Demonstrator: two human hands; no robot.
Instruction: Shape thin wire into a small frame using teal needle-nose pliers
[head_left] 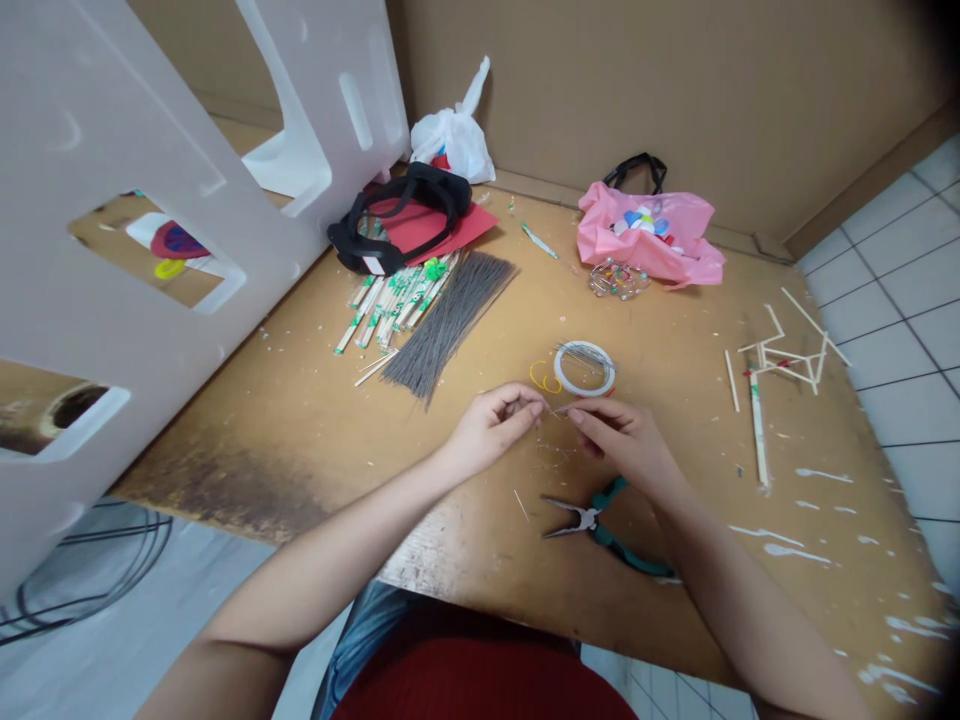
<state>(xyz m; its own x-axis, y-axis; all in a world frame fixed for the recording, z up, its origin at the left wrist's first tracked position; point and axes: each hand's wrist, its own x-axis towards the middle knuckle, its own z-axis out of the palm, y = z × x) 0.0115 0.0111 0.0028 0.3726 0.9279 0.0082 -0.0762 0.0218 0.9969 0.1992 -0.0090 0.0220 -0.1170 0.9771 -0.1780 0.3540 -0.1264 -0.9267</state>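
Over the middle of the wooden table, my left hand (501, 425) and my right hand (619, 440) face each other, fingertips pinched a short way apart. Between them runs a thin wire piece (553, 410), gripped at both sides; its fine shape is hard to make out. Faint thin loops hang below it. Just beyond the hands lie a white ring (561, 372) with short grey wires (585, 352) across it and a curly yellow strand (541, 378). Pliers with teal handles (611, 535) rest open on the table, nearer the body than my right hand.
A bundle of grey wires (450, 325), wrapped chopsticks (401, 300) and a black headset (442, 200) lie at the back left. Behind are a white bag (454, 145) and a pink bag (694, 235). A stick structure (795, 360) stands right; a white plastic panel (247, 250) borders the left.
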